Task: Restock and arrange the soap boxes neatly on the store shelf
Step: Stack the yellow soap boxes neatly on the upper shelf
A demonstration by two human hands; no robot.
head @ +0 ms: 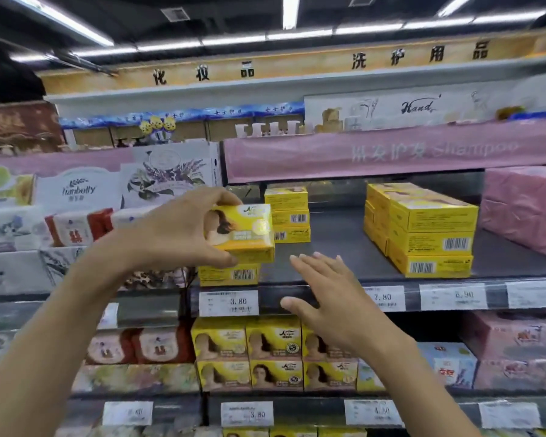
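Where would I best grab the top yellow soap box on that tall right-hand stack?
Probably from the front, pinching the top soap box across its two short ends. Bare shelf lies to its left, its right end looks clear of the pink pack, and another box sits directly beneath.
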